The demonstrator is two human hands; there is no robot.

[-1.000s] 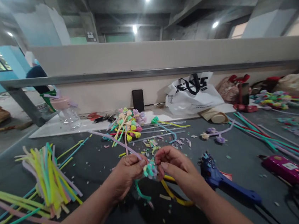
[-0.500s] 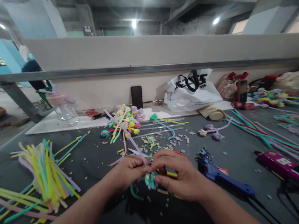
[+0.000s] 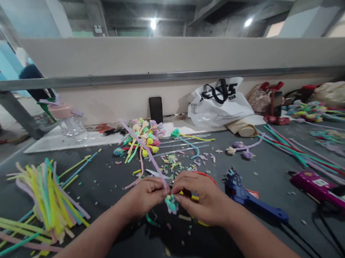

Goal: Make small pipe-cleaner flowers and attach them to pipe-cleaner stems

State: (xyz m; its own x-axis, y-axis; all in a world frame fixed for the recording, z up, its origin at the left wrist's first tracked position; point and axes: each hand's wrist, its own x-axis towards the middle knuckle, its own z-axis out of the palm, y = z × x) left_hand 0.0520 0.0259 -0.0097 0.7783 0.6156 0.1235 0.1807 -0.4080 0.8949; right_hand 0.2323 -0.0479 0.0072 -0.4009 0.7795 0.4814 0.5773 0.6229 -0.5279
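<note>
My left hand (image 3: 147, 197) is closed, pinching a light purple pipe cleaner (image 3: 145, 148) near its lower end; the long part rises away to the upper left. Below the fingertips hangs a small teal and lilac pipe-cleaner flower (image 3: 171, 205), which seems to join the purple stem, though the fingers cover the joint. My right hand (image 3: 198, 196) is closed too, its thumb and forefinger pinched at the flower's upper right edge. Just beyond both hands lie scissors (image 3: 155, 173), partly hidden, blades pointing left.
Cut pipe cleaners (image 3: 49, 199) are heaped at left. Finished flowers (image 3: 145, 138) lie behind my hands among scraps. On the right are a blue glue gun (image 3: 247, 199) and a magenta corded tool (image 3: 317, 189). A phone (image 3: 156, 110), white bag (image 3: 219, 103) and clear bottle (image 3: 73, 129) stand along the back.
The right fingers have shifted at the flower, which now shows more fully below the fingertips. The left hand keeps its pinch. The whole view has shifted slightly.
</note>
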